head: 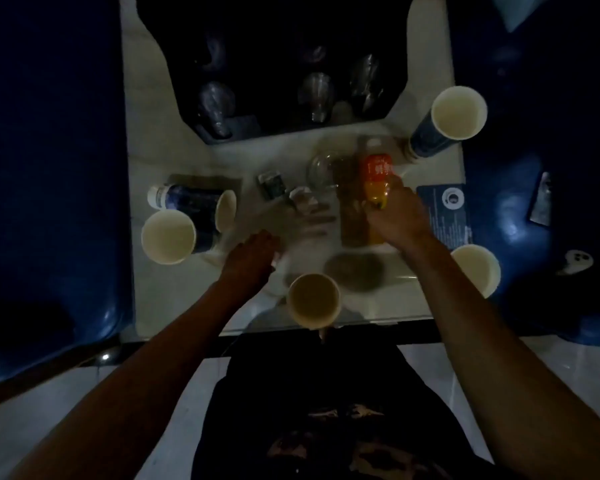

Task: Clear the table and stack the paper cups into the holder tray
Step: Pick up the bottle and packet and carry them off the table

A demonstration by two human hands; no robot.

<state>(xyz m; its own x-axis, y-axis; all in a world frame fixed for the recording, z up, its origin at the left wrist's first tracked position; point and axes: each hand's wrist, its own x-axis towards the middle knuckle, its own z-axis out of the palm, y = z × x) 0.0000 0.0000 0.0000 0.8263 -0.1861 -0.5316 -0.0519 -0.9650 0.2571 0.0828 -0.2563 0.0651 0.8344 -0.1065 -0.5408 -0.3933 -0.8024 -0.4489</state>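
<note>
Several blue paper cups stand on the white table (174,292): one at the left (168,236), one at the near edge (314,298), one at the right edge (478,268) and one at the far right (459,112). Another cup (194,204) lies on its side at the left. My right hand (397,216) is shut on an orange drink bottle (377,176) lying near the table's middle. My left hand (253,252) hovers palm down, fingers apart, just left of the near cup. The dark holder tray (243,128) sits at the far end.
Crumpled wrappers (274,183), a clear glass (321,169) and a blue card (444,209) lie around the bottle. A round dark patch (355,271) shows near the front edge. Blue seats flank the table on both sides. The scene is dim.
</note>
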